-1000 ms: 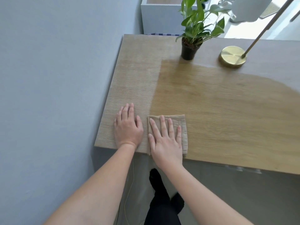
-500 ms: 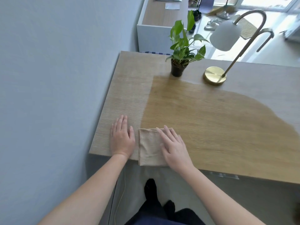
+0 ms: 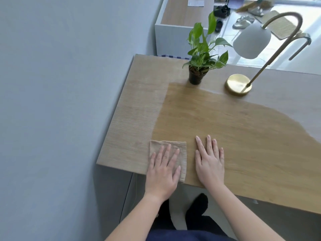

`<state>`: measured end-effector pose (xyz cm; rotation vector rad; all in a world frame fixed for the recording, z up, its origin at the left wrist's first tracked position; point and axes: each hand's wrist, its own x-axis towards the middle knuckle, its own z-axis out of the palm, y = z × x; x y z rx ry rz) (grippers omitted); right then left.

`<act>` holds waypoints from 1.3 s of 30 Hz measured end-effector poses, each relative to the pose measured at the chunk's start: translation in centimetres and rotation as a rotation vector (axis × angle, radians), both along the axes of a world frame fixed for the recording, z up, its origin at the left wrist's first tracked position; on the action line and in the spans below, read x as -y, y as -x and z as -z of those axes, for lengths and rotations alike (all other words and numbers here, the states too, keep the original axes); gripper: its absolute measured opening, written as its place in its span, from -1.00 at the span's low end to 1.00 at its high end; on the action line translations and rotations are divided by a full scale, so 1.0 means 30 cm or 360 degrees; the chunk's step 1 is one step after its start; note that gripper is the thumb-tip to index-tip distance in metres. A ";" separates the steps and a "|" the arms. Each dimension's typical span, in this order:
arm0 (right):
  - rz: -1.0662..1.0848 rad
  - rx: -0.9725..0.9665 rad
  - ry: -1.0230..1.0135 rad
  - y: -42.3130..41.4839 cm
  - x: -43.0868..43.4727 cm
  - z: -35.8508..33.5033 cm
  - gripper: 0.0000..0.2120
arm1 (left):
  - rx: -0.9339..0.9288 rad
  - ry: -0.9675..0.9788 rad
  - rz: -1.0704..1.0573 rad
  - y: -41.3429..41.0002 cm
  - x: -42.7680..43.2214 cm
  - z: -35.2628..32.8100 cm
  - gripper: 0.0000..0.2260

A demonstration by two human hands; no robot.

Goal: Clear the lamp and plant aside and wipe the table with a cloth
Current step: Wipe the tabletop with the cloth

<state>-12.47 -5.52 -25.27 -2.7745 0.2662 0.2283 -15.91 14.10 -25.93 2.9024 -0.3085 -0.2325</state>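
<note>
Now cloth (image 3: 175,145) under left hand (image 3: 162,168), flat

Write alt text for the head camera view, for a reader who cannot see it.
Seen from above, a person's left hand presses flat on a folded beige cloth near the front edge of a wooden table, with the right hand flat on bare wood beside it. A potted plant and brass lamp stand at the back.
</note>
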 end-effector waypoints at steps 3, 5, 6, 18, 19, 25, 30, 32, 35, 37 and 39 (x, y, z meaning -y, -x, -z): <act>0.0036 -0.0027 0.0039 -0.003 -0.024 0.007 -0.47 | -0.0035 -0.0008 0.0022 -0.034 -0.023 -0.003 -0.44; 0.0049 -0.0044 0.0077 -0.009 -0.031 0.010 -0.47 | -0.0054 -0.0027 0.0065 -0.094 -0.044 -0.011 -0.45; 0.0051 -0.0051 0.0091 -0.008 -0.033 0.012 -0.47 | -0.0058 -0.0045 0.0087 -0.136 -0.060 -0.011 -0.45; 0.0052 -0.0037 0.0131 0.008 -0.038 0.027 -0.47 | -0.0114 -0.0069 -0.0104 -0.375 -0.247 -0.023 -0.44; 0.0056 -0.0045 0.0129 0.008 -0.039 0.026 -0.47 | -0.0124 -0.0068 -0.0103 -0.325 -0.257 -0.026 -0.44; 0.0107 -0.0144 0.0068 -0.008 -0.075 -0.014 -0.46 | -0.0131 -0.0068 -0.0040 0.012 -0.370 -0.031 -0.45; 0.0003 -0.0087 0.0044 -0.120 -0.141 -0.035 -0.45 | -0.0193 -0.0039 -0.0111 0.031 -0.382 -0.056 -0.46; 0.0013 -0.0087 0.0027 -0.195 -0.170 -0.039 -0.45 | -0.0199 -0.0056 -0.0141 0.003 -0.378 -0.059 -0.45; 0.0099 -0.0146 0.0007 -0.284 -0.207 -0.034 -0.46 | -0.0193 -0.0067 -0.0159 -0.098 -0.404 -0.054 -0.44; 0.0136 -0.0144 0.0046 -0.297 -0.220 -0.025 -0.46 | -0.0201 -0.0062 -0.0128 -0.211 -0.442 -0.049 -0.44; 0.0147 -0.0137 0.0063 -0.296 -0.222 -0.019 -0.46 | -0.0169 -0.0045 -0.0098 -0.340 -0.487 -0.041 -0.43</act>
